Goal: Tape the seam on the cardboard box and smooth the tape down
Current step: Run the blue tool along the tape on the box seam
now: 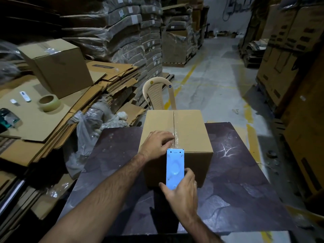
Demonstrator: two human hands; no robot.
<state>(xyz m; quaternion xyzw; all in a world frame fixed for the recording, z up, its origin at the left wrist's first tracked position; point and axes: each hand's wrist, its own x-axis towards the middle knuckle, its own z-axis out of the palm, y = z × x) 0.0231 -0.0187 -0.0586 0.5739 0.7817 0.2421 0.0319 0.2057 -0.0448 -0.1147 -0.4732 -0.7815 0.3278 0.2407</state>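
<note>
On the dark mottled tabletop point(236, 172) stands a closed brown cardboard box point(191, 135), its top seam partly covered by clear tape point(175, 137). At its near edge, the right hand point(182, 190) grips a pale blue tape dispenser point(175, 168). The left hand point(156, 143) lies flat, fingers pressing beside the tape.

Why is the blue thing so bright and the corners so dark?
In the head view, light glares off the blue tape dispenser in the right hand, washing out its detail; the wide lens darkens the corners and bends the stacked cardboard; clear tape glints on the box.
</note>
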